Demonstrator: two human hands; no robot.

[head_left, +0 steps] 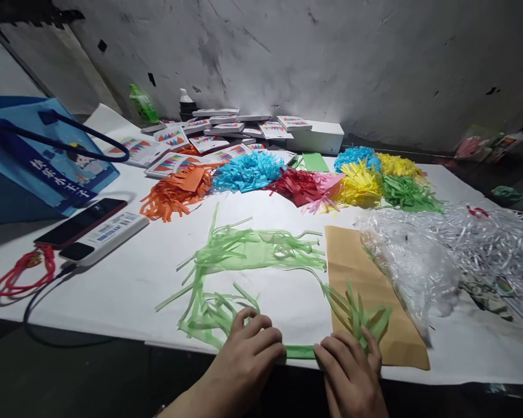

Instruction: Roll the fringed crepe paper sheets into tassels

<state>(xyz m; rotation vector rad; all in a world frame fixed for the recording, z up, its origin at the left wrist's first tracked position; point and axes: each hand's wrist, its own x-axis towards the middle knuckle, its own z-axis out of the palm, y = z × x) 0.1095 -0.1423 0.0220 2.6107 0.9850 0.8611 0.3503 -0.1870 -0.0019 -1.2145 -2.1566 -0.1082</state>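
Near the table's front edge, my left hand [255, 355] and my right hand [352, 371] pinch a sheet of green fringed tissue paper [300, 352]. Between them its middle shows as a narrow, folded or rolled darker green band. Cut fringes spread out beyond the fingers on both sides. My thumbs are mostly hidden. Just beyond lies another light green tissue sheet [261, 252], flat, with fringed ends. Under the right-hand fringe is a piece of brown paper [353, 264].
Fringed bundles cross the table: orange [178, 194], blue [248, 171], dark red [297, 184], yellow [359, 184] and green [409, 193]. Printed packets [209, 142] pile behind. Clear plastic [418, 261] lies right; a phone [85, 220], power bank [108, 235] and blue bag [30, 157] left.
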